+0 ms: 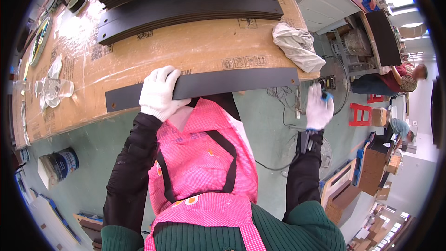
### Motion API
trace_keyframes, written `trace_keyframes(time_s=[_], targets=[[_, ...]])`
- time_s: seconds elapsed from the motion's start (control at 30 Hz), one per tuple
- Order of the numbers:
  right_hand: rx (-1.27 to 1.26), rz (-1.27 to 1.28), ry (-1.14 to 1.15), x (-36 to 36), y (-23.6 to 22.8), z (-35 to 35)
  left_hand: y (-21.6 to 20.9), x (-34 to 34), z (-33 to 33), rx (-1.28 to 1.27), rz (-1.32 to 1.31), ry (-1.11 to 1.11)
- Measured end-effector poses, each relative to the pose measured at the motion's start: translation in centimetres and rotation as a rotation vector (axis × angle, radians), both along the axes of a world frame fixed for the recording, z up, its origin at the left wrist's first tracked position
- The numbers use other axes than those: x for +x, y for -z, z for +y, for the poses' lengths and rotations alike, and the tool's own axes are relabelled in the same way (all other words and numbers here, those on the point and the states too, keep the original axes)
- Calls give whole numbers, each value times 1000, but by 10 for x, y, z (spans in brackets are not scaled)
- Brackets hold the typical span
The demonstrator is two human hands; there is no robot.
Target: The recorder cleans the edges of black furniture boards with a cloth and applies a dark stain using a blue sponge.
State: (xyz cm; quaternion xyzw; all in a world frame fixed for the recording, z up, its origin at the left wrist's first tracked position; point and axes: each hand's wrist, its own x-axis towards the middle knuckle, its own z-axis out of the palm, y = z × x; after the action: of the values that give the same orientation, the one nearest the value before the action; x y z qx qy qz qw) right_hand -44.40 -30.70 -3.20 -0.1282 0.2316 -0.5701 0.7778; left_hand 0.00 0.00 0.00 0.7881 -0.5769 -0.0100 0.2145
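A long dark grey board [237, 81] with a small hole near each end lies along the near edge of the cardboard-covered table. My left hand [160, 92], in a white glove, is closed round its left part, fingers over the top face. Beyond the board's right end my right hand [319, 109], gloved too, is raised apart from it. A small blue and dark thing [328, 96] shows between its thumb and fingers; its kind is unclear. Past the held board, a stack of similar dark boards [190, 13] rests on the table.
A crumpled whitish cloth [297, 46] lies at the table's right corner. Clear plastic cups [58, 87] stand at the left. A bucket [58, 165] is on the floor at left. Cables, a red stool [360, 115] and two people [395, 78] are to the right.
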Motion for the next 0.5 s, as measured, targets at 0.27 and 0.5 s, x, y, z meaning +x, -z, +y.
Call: trace_keyframes(time_s=[0.27, 0.5], targets=[[-193, -316, -213, -19, -2, 23, -69, 4, -4, -80, -132, 43], [-169, -432, -300, 95, -74, -79, -157, 25, -14, -441, -334, -226]])
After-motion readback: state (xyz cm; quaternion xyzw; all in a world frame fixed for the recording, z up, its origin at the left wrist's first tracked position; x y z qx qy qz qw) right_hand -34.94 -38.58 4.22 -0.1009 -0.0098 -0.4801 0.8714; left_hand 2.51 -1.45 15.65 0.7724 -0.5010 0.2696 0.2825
